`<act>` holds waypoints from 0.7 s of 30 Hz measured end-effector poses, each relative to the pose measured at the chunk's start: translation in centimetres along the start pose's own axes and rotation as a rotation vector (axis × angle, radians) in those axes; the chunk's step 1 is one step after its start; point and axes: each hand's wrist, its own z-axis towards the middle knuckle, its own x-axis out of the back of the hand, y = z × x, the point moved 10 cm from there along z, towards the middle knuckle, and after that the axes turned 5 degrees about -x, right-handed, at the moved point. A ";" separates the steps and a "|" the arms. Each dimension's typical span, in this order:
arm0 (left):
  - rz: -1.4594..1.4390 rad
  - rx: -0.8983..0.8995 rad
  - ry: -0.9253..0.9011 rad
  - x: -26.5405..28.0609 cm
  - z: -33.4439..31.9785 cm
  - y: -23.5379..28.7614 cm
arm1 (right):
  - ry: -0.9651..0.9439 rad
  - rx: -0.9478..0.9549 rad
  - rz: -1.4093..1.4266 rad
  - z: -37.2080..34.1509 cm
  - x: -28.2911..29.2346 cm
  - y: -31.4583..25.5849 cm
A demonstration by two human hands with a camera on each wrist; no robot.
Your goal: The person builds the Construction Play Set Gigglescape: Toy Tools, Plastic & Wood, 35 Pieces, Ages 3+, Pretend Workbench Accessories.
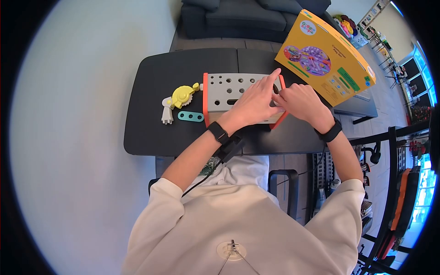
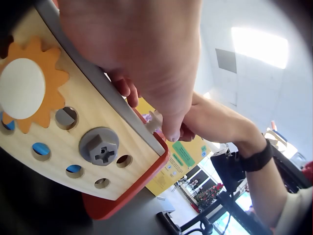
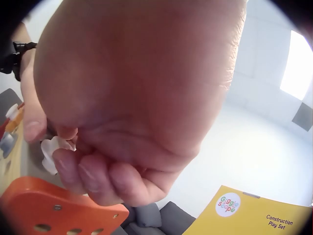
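Observation:
The toy workbench box [image 1: 221, 95] has a grey top with holes and red-orange ends. My left hand [image 1: 254, 103] lies over its top right part, index finger extended and thumb near the right edge. Just beside it, my right hand [image 1: 305, 103] has curled fingers at that edge. A small white lobed piece [image 3: 53, 155] is held by the right hand [image 3: 132, 98], between thumb and curled fingers; the left thumb is close to it. On the wooden side panel [image 2: 93, 105] are an orange gear [image 2: 55, 88] and a grey screw head [image 2: 100, 147].
Left of the box on the black table [image 1: 146, 101] lie a yellow saw-like piece [image 1: 182, 96], a white piece [image 1: 167, 111] and a teal strip with holes [image 1: 190, 116]. A yellow carton [image 1: 327, 59] stands behind at the right. A dark sofa [image 1: 245, 19] is beyond the table.

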 end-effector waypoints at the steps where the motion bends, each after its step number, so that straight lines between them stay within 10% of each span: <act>1: 0.008 0.014 0.000 0.0 0.0 -0.1 | -0.038 0.011 -0.132 0.0 -0.4 -0.1; 7: -0.120 0.028 -0.033 -0.2 0.1 -0.9 | 0.250 0.114 0.271 -1.8 2.4 0.5; 21: 0.030 -0.054 0.035 0.1 0.2 -0.7 | 0.130 -0.015 0.020 -1.3 0.9 0.3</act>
